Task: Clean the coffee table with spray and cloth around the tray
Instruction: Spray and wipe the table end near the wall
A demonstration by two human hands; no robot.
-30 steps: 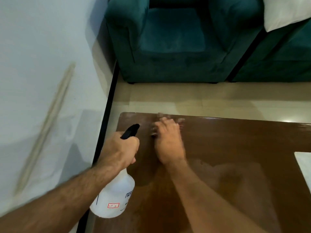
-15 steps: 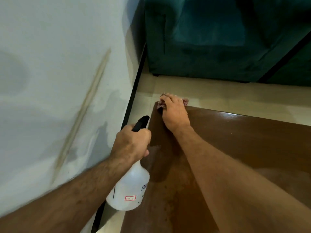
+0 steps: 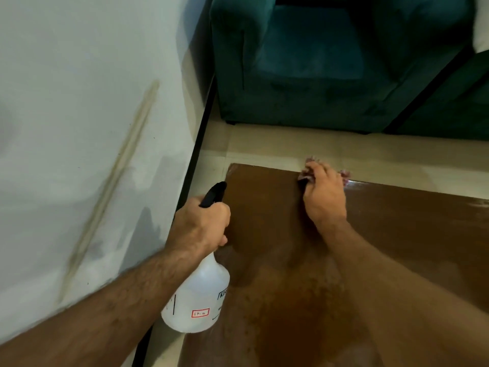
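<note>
Wiping is mid-task: the right hand (image 3: pixel 324 197) presses the cloth (image 3: pixel 311 169) at the coffee table (image 3: pixel 397 234) far edge, the left hand (image 3: pixel 202 226) grips the spray bottle (image 3: pixel 197 300), and near-side droplets appear unwiped.

Spray bottle (image 3: pixel 197 300): red-framed sticker reads approx. "EP-4"; black print beside it illegible.

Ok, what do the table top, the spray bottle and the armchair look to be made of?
Coffee table: brown wood or wood-look veneer with a glossy finish; it shows glare and reflections. Spray bottle: translucent white plastic, matte, with a black plastic trigger head. Armchair: teal fabric, probably velvet, judging by its soft nap.
</note>
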